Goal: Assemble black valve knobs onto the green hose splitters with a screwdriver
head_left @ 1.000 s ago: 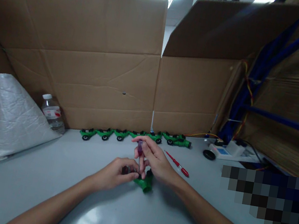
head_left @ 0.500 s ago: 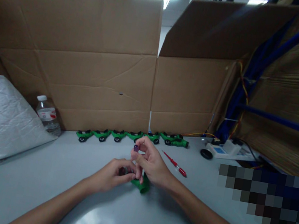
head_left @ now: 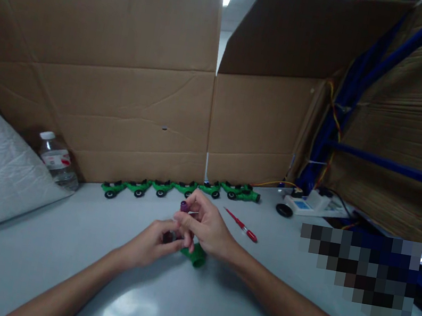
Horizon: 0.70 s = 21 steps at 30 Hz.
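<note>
My left hand is closed around a green toy vehicle at the middle of the table. The toy's round end sticks out to the right, while its other end is covered by my fingers. Just above, my right hand pinches a small dark purple piece between thumb and fingers. Its lower part is hidden, so I cannot tell whether it touches the toy. The fingertips of both hands meet over the toy. A red screwdriver lies to the right of my right hand.
Several green toy vehicles stand in a row along the cardboard wall. At the left are a silvery bag and a water bottle. A black ring and a white power strip sit at the back right.
The whole view has shifted slightly, so the scene sits a little further left and up. My hands keep the same hold, with little visible movement on the toy.
</note>
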Motion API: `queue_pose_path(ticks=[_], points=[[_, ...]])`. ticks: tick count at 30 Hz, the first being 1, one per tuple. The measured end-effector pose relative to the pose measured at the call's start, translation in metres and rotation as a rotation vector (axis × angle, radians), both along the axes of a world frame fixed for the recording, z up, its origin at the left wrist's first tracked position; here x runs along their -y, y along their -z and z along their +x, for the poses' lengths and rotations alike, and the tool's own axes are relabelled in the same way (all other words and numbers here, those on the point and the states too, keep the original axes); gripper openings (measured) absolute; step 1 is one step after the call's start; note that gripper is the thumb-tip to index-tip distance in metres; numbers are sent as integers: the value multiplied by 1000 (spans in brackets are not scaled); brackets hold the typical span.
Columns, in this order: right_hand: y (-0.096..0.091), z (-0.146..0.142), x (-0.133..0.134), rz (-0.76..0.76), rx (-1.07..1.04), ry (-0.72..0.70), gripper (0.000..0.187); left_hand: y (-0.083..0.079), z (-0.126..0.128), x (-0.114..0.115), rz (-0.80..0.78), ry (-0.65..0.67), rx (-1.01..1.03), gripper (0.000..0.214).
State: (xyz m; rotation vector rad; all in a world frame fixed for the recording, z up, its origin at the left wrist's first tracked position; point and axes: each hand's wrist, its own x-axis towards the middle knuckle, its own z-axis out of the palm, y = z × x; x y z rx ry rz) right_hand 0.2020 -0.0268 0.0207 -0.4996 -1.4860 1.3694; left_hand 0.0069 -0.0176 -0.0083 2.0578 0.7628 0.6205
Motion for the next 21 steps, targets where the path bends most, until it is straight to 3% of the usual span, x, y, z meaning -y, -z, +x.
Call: queue_pose_path(ticks=[7,15,21], points=[[-5,15,-6,29,44,-146,36,-9,0,4,23,7,-43,33],[6,4,-5,49,8,29,34,-5,0,3,22,3,-32,30],[-3,15,-6,56,54,-125,35,-8,0,4,-8,15,-16,32]])
